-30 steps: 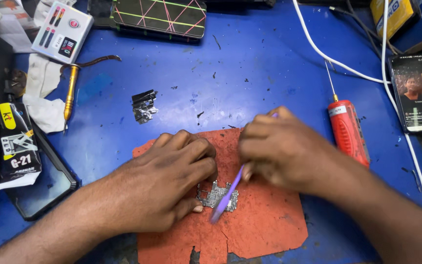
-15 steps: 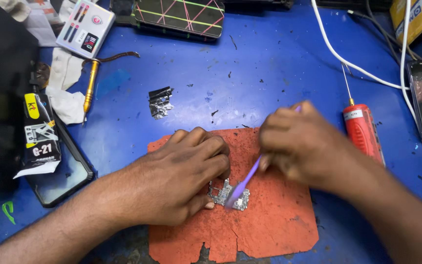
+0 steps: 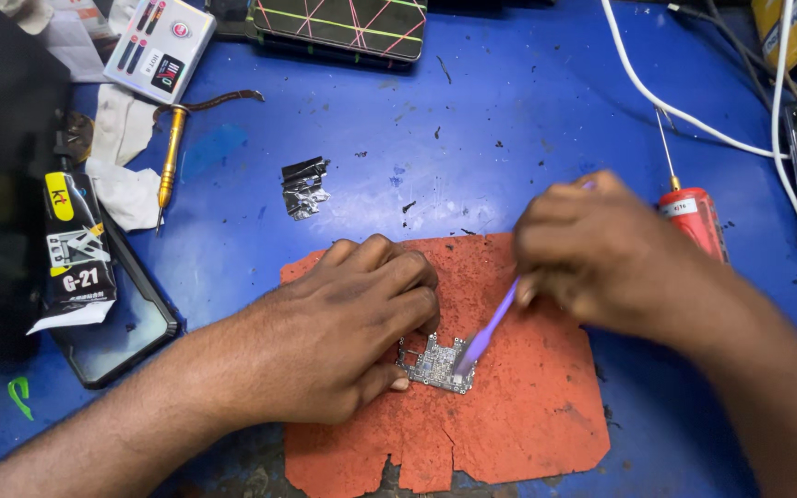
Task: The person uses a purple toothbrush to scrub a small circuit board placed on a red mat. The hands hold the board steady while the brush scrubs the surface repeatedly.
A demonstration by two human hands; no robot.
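Shifted slightly right, right hand grips purple tool, apparently touching circuit board that left hand pins down.

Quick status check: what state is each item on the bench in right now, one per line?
left hand: pressed on the circuit board, pinning it.
right hand: grip closed on the purple tool.
purple tool: tilted, tip on the board.
circuit board: bare, flat on the mat.
orange mat: worn, edges torn.
foil scrap: crumpled, lying loose.
yellow screwdriver: lying untouched.
red-handled tool: lying beside the mat.
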